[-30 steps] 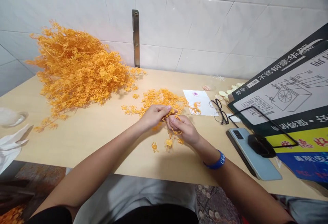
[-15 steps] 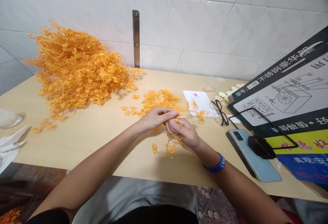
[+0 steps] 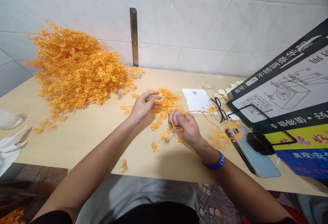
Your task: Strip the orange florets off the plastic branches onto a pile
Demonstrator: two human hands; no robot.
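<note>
My right hand [image 3: 186, 127] is closed around an orange plastic flower stem [image 3: 198, 112]. The stem's thin branches stick out to the right, blurred by motion, over the blue phone. My left hand [image 3: 145, 107] is apart from it, fingers spread and nothing visible in them, at the left side of a small heap of loose orange flower heads [image 3: 167, 98]. Single flower heads lie nearer to me, among them an orange flower head [image 3: 124, 165] by the table's front edge.
A big pile of orange flower stems [image 3: 77, 70] fills the back left. At right are white paper [image 3: 196, 101], black glasses [image 3: 218, 109], a light blue phone [image 3: 263, 162], a black stand [image 3: 260, 143] and a printed box [image 3: 282, 91]. Crumpled tissue [image 3: 10, 149] lies far left.
My hands have come apart; the left moved left and opened. The stem in my right hand has swung out to the right. A flower head now lies near the front edge.
</note>
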